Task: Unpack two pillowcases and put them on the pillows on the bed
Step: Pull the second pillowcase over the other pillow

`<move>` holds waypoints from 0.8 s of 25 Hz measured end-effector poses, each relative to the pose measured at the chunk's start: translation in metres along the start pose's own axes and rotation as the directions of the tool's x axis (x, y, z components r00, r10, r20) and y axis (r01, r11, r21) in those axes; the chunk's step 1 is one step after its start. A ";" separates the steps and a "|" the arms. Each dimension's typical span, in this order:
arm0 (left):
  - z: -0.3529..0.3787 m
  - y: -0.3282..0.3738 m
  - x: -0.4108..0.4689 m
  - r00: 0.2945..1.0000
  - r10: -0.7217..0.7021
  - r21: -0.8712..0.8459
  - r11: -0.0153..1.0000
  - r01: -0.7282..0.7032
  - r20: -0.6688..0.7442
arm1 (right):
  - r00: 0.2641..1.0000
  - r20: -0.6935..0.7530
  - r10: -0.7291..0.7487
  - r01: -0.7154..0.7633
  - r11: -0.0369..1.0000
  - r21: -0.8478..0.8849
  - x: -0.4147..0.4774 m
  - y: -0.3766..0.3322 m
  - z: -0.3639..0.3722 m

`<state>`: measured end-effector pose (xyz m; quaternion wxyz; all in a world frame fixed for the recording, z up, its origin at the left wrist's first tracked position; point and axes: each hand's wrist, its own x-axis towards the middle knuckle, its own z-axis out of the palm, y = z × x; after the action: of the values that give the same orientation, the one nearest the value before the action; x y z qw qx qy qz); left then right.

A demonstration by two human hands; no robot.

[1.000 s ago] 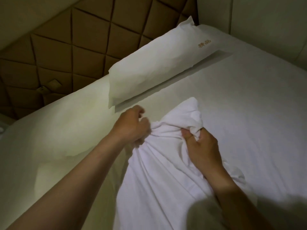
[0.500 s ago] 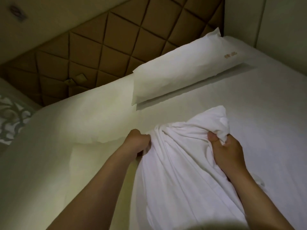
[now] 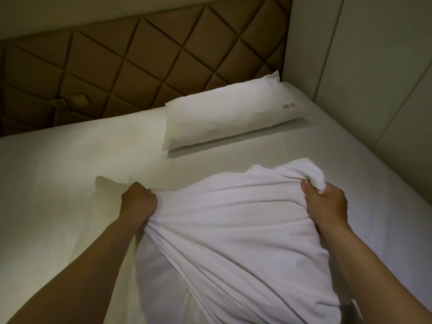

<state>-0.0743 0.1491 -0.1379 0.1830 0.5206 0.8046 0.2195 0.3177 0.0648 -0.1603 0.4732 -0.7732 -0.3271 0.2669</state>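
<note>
A white pillow in a wrinkled white pillowcase (image 3: pixel 229 230) lies on the bed in front of me. My left hand (image 3: pixel 139 203) is fisted on its far left corner. My right hand (image 3: pixel 325 202) grips the bunched fabric at its far right corner. The cloth is stretched taut between both hands. A second white pillow (image 3: pixel 224 115), with small gold lettering near its right end, lies flat against the headboard at the far side.
The bed (image 3: pixel 70 171) is covered by a white sheet. A brown diamond-quilted headboard (image 3: pixel 140 66) runs behind it, with a small switch panel at the left. A pale panelled wall (image 3: pixel 362 66) closes the bed's right side.
My hands have moved apart, spreading the top edge of the pillowcase wide and taut. My view has swung left, so the far pillow now sits more to the right.
</note>
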 end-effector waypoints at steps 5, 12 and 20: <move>0.028 0.010 -0.026 0.998 -0.068 -0.182 0.981 0.070 0.017 | 0.999 -0.020 0.035 -0.039 0.968 -0.249 0.008 0.018 0.024; 0.053 0.008 -0.142 0.877 -0.122 -0.526 0.759 0.384 0.465 | 0.987 -0.052 0.151 -0.160 0.939 -0.303 0.008 0.020 0.051; 0.057 -0.025 -0.178 0.967 -0.091 -0.351 0.920 0.173 0.239 | 0.974 -0.096 0.204 -0.222 0.945 -0.239 -0.007 -0.005 0.043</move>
<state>0.0062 -0.0146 -0.1877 0.3789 0.4420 0.7575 0.2954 0.2806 0.0856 -0.1727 0.3524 -0.8660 -0.2555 0.2461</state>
